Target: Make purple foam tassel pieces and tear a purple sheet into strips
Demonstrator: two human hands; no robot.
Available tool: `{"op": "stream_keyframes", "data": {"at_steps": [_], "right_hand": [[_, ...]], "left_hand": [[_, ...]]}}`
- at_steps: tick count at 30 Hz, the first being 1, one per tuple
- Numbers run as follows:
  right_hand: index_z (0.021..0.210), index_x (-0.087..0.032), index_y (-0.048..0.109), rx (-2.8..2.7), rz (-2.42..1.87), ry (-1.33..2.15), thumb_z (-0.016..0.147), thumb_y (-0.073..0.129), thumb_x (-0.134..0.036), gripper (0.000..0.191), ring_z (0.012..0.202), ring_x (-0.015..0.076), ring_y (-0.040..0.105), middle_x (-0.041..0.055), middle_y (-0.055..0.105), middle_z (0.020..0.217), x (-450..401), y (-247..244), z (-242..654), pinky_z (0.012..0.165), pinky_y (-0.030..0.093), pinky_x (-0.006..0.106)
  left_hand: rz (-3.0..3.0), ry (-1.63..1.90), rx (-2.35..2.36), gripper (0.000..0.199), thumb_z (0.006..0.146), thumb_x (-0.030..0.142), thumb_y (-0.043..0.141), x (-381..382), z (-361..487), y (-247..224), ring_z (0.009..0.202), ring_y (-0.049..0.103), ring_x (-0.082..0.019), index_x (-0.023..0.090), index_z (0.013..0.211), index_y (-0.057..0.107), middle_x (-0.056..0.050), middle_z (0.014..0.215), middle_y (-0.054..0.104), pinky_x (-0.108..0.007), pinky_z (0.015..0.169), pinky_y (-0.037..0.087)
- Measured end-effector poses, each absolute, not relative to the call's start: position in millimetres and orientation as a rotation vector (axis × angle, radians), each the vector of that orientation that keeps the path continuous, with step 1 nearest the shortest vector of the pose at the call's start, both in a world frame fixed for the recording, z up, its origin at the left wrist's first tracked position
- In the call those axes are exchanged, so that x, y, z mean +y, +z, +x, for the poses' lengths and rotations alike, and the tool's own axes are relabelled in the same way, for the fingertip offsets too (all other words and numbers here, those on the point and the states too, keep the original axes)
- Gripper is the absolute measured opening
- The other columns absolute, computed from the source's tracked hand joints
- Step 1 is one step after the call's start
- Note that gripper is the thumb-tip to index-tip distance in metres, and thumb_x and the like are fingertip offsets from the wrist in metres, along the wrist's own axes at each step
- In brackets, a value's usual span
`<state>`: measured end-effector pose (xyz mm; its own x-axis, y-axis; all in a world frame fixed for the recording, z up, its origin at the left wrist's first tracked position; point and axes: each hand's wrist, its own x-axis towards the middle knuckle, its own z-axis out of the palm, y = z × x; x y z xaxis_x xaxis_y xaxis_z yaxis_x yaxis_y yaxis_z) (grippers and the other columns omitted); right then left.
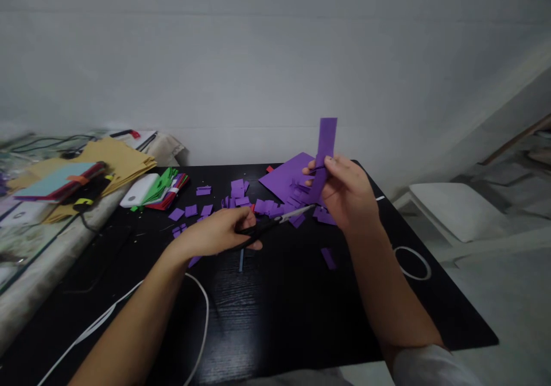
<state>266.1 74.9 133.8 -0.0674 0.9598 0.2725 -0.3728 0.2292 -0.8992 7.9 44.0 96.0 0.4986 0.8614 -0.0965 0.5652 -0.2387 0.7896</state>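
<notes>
My left hand [226, 230] grips a pair of black-handled scissors [282, 219], its fingers through the loops. The metal blades point right and look closed or nearly so, with their tips close to the lower end of a purple strip [326, 139]. That strip is pinched upright between the thumb and fingers of my right hand [346, 188], held above the table. Beneath and between both hands lie several small cut purple pieces [267, 207]. Behind them rests a larger purple sheet [284, 178], and a single purple piece [328, 258] lies apart, nearer to me.
The black table [275, 311] stands against a pale wall. To its left are bundled green strips [159, 186], yellow sheets [118, 159] and a light-blue-topped stack [54, 180]. A white cable [205, 305] curves across the front left. A white stool [447, 211] is on the right.
</notes>
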Motion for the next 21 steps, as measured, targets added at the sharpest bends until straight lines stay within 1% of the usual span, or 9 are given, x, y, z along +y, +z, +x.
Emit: {"op": "stream_keyframes", "data": {"at_steps": [3, 6, 10, 12, 14, 17, 19, 21], "right_hand": [[0.088, -0.021, 0.066, -1.119, -0.697, 1.173, 0.091, 0.067, -0.034, 0.014, 0.09, 0.0165, 0.07, 0.0032, 0.069, 0.089, 73, 136, 272, 0.074, 0.06, 0.027], [0.087, -0.021, 0.066, -1.135, -0.7, 1.151, 0.093, 0.066, -0.033, 0.013, 0.087, 0.0154, 0.07, 0.0027, 0.069, 0.088, 70, 137, 276, 0.073, 0.06, 0.026], [0.086, -0.021, 0.069, -1.183, -0.735, 1.203, 0.089, 0.072, -0.036, 0.015, 0.073, 0.0136, 0.069, 0.0015, 0.071, 0.083, 68, 133, 273, 0.07, 0.061, 0.028], [0.087, -0.021, 0.07, -1.219, -0.774, 1.202, 0.087, 0.076, -0.038, 0.018, 0.069, 0.0141, 0.069, 0.0013, 0.072, 0.08, 69, 129, 270, 0.07, 0.062, 0.03], [0.089, -0.021, 0.071, -1.255, -0.828, 1.187, 0.084, 0.078, -0.041, 0.021, 0.069, 0.0152, 0.07, 0.0018, 0.074, 0.08, 71, 125, 266, 0.068, 0.062, 0.031], [0.089, -0.021, 0.071, -1.28, -0.893, 1.181, 0.083, 0.079, -0.044, 0.025, 0.066, 0.0155, 0.07, 0.0032, 0.076, 0.082, 73, 122, 264, 0.065, 0.062, 0.031], [0.09, -0.021, 0.072, -1.27, -0.893, 1.18, 0.083, 0.078, -0.044, 0.025, 0.066, 0.0153, 0.07, 0.0036, 0.076, 0.082, 75, 121, 264, 0.064, 0.063, 0.032], [0.09, -0.02, 0.072, -1.256, -0.87, 1.182, 0.083, 0.078, -0.042, 0.023, 0.066, 0.0154, 0.07, 0.0037, 0.076, 0.082, 76, 121, 265, 0.065, 0.063, 0.033]], "left_hand": [[1.728, 0.666, 1.2, 0.032, 0.075, 0.04, 0.082, 48, 13, 94, 0.055, 0.055, -0.013, 0.022, 0.075, 0.056, 0.003, 0.065, 0.058, -0.023, 0.05, 0.038], [1.538, 0.798, 1.213, 0.035, 0.072, 0.042, 0.084, 49, 14, 98, 0.053, 0.059, -0.014, 0.02, 0.075, 0.057, 0.002, 0.064, 0.062, -0.023, 0.049, 0.043], [1.472, 0.938, 1.193, 0.038, 0.074, 0.044, 0.084, 45, 8, 110, 0.067, 0.069, -0.018, 0.02, 0.083, 0.057, -0.002, 0.077, 0.07, -0.026, 0.058, 0.053], [1.477, 0.972, 1.187, 0.041, 0.075, 0.045, 0.084, 42, 3, 116, 0.07, 0.069, -0.018, 0.021, 0.086, 0.053, 0.0, 0.078, 0.069, -0.027, 0.062, 0.055], [1.54, 0.989, 1.216, 0.043, 0.074, 0.045, 0.085, 41, -2, 119, 0.067, 0.064, -0.015, 0.022, 0.085, 0.05, 0.003, 0.074, 0.063, -0.024, 0.061, 0.052], [1.729, 1.039, 1.321, 0.044, 0.072, 0.042, 0.087, 42, -10, 121, 0.063, 0.053, -0.011, 0.021, 0.084, 0.05, 0.005, 0.072, 0.055, -0.021, 0.057, 0.043], [1.827, 1.056, 1.377, 0.043, 0.071, 0.04, 0.087, 43, -15, 122, 0.066, 0.051, -0.011, 0.021, 0.086, 0.051, 0.004, 0.076, 0.054, -0.022, 0.058, 0.042], [1.876, 1.033, 1.382, 0.043, 0.071, 0.039, 0.086, 44, -19, 122, 0.07, 0.051, -0.013, 0.021, 0.088, 0.051, 0.003, 0.08, 0.055, -0.023, 0.062, 0.043]]}}
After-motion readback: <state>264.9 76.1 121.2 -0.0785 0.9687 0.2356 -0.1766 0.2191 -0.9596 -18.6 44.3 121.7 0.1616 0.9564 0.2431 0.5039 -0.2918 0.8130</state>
